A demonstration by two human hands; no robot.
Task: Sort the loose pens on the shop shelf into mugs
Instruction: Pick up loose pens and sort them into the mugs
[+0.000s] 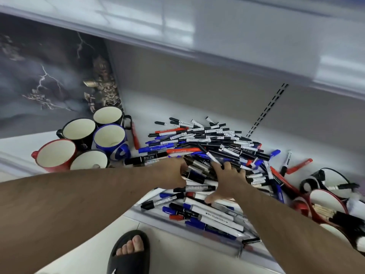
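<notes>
**A:** Where are my hands?

**B:** Both are in the heap of loose marker pens [209,147], black, blue and red capped, piled on the white shop shelf [173,107]. Your left hand [173,173] reaches in from nine o'clock and is curled around a bundle of dark-capped markers [197,171] at the near edge of the heap. Your right hand [227,180] comes from five o'clock with its fingers spread and pressed onto the same bundle, thumb stretched back toward you; it rests there without closing on a pen.

**A:** And the mugs?

**B:** Five enamel mugs with cream insides stand clustered at ten o'clock from your hands, all empty. The red mug [57,155] is nearest the shelf edge, with a dark mug [89,160] just beside it. Behind them are a black mug [79,131] and a blue mug [110,139], and another black mug [108,115] at the back. One red pen [135,137] lies beside the blue mug.

**A:** Anything else nearby?

**B:** At four o'clock sits a red-rimmed container [327,202] holding brushes. A dark poster with lightning [49,76] stands behind the mugs. Your foot in a black slide sandal [130,252] shows at six o'clock.
</notes>
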